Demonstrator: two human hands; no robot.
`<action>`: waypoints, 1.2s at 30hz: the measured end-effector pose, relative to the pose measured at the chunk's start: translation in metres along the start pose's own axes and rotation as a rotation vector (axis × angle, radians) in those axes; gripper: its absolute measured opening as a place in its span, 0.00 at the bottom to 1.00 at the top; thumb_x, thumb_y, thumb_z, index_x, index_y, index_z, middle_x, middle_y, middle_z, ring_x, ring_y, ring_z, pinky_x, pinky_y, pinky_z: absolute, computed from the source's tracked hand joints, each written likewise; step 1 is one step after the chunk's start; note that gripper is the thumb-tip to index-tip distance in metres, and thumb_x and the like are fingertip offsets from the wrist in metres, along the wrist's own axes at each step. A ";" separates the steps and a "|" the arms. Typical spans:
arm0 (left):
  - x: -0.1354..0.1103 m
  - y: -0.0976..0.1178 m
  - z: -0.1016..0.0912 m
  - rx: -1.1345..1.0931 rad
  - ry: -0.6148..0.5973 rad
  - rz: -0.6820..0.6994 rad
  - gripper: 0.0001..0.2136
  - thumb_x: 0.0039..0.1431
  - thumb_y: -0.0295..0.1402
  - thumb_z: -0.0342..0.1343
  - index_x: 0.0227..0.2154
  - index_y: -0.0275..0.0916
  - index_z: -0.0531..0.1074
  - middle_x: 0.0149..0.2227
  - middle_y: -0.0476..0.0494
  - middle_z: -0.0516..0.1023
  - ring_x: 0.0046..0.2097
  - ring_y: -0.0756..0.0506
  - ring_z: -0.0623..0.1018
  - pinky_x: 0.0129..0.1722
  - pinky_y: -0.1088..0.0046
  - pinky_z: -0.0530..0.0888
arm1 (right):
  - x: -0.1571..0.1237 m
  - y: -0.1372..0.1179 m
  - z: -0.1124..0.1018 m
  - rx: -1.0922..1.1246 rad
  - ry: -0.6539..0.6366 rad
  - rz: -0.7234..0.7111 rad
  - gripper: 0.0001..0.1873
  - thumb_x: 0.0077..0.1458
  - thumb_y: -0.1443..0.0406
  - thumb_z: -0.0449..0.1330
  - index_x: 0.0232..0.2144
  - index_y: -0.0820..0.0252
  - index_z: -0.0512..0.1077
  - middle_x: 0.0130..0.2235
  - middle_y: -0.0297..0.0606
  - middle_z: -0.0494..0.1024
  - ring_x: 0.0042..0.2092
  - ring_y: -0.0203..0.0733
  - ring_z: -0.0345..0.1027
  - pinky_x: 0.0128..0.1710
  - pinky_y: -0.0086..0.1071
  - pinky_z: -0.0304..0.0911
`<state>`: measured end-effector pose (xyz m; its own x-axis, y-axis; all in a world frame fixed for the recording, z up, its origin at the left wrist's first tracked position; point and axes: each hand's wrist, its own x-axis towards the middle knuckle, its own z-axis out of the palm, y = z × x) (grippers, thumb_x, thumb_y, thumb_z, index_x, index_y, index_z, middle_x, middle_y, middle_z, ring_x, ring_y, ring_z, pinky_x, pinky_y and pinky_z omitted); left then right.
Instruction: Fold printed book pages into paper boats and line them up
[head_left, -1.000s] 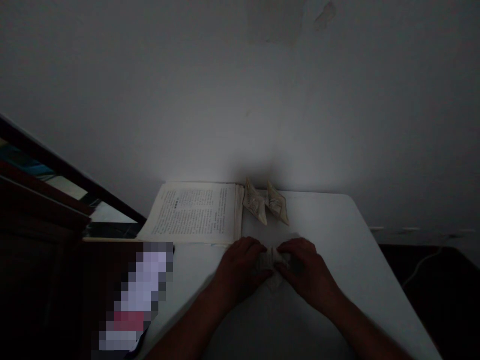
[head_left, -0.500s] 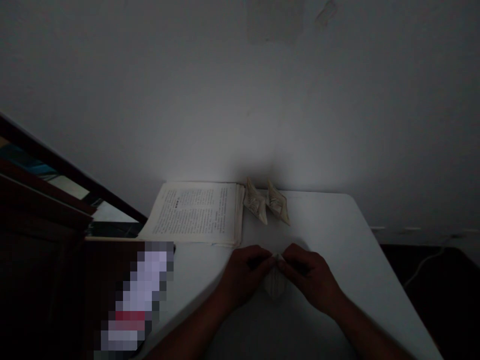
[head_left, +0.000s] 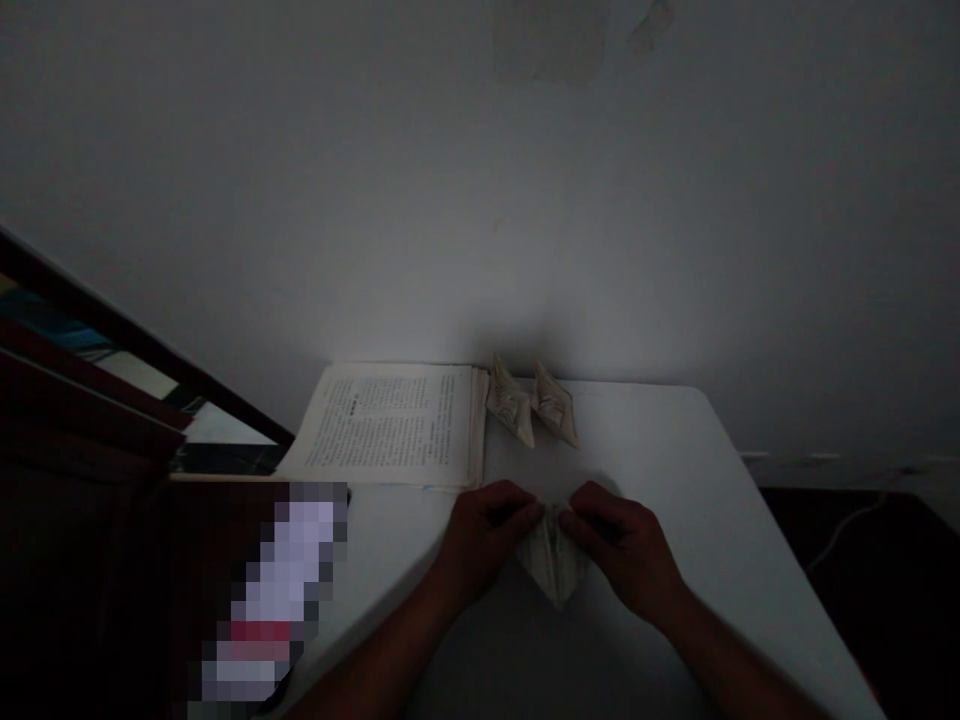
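A folded piece of printed paper (head_left: 556, 575), pointed at its lower end, is held between my two hands above the white table. My left hand (head_left: 491, 535) pinches its upper left edge between thumb and fingers. On the opposite side my right hand (head_left: 626, 545) pinches the upper right edge the same way. A dark crease or gap runs down the paper's middle. Beyond my hands stand two folded paper boats, a left one (head_left: 511, 405) and a right one (head_left: 555, 405), side by side and touching or nearly so.
Left of the boats lies a thick stack of printed pages (head_left: 382, 425). A blurred-out phone-like object (head_left: 274, 590) rests at the table's left edge. The white table (head_left: 652, 430) meets a pale wall (head_left: 480, 200). A dark wooden frame (head_left: 150, 330) stands at left.
My hands have moved slightly apart, and the folded paper has spread wider between them, showing more of its printed faces. The boats and page stack stay where they were.
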<state>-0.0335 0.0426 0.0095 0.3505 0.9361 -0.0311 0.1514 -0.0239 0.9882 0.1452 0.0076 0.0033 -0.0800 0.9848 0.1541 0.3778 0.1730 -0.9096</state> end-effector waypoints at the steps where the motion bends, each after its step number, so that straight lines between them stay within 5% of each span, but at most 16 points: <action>1: 0.000 0.000 0.000 0.001 0.007 -0.005 0.09 0.52 0.36 0.56 0.22 0.36 0.71 0.22 0.51 0.68 0.26 0.51 0.68 0.28 0.76 0.65 | 0.000 0.000 0.000 0.005 0.014 0.005 0.12 0.54 0.59 0.57 0.22 0.58 0.67 0.25 0.31 0.65 0.27 0.35 0.61 0.26 0.29 0.58; 19: 0.000 0.003 -0.006 0.022 0.211 -0.039 0.09 0.49 0.36 0.59 0.21 0.36 0.73 0.20 0.52 0.70 0.24 0.52 0.69 0.25 0.78 0.65 | -0.002 0.006 -0.004 0.122 0.244 0.135 0.11 0.52 0.58 0.58 0.26 0.59 0.70 0.26 0.33 0.67 0.29 0.36 0.62 0.28 0.28 0.60; 28: 0.000 0.005 -0.007 0.063 0.216 -0.016 0.04 0.44 0.32 0.61 0.24 0.37 0.75 0.19 0.52 0.71 0.21 0.53 0.68 0.21 0.80 0.66 | -0.001 0.005 -0.004 0.122 0.381 0.127 0.11 0.52 0.58 0.58 0.26 0.59 0.71 0.27 0.33 0.69 0.30 0.37 0.63 0.30 0.28 0.61; 36: 0.001 0.000 -0.007 0.045 0.267 -0.014 0.06 0.42 0.33 0.62 0.25 0.36 0.74 0.17 0.53 0.68 0.20 0.54 0.65 0.18 0.81 0.62 | -0.001 0.005 -0.004 0.154 0.512 0.197 0.12 0.51 0.57 0.60 0.24 0.59 0.71 0.24 0.31 0.69 0.26 0.35 0.61 0.23 0.27 0.58</action>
<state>-0.0402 0.0457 0.0104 0.0931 0.9957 0.0022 0.1974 -0.0206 0.9801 0.1512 0.0074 -0.0002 0.4505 0.8862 0.1082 0.1981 0.0189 -0.9800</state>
